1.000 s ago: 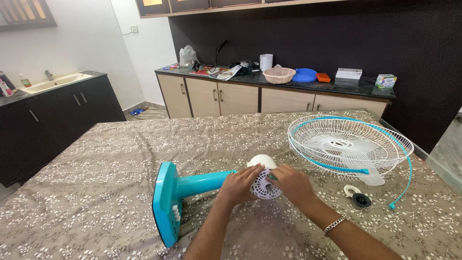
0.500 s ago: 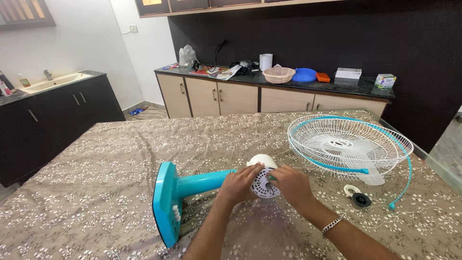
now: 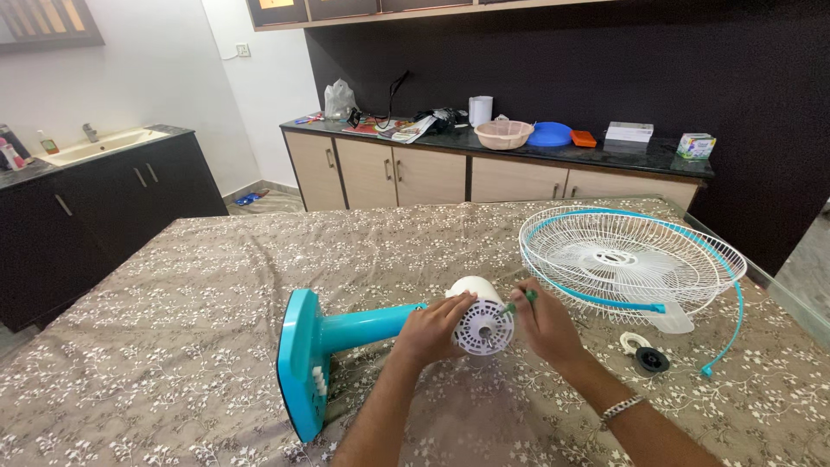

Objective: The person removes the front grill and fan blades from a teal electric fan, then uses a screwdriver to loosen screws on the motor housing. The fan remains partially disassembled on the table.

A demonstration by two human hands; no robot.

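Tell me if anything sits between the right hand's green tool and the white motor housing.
Nothing visible does. The right hand holds the green tool just beside the vented face of the white motor housing, with only a bare gap between them. The left hand grips the housing's other side, clear of that gap.

Home kitchen: sink (image 3: 95,145), cabinets (image 3: 398,175)

Single head-worn view, looking down and forward, close over table (image 3: 173,285), counter (image 3: 519,151) beyond
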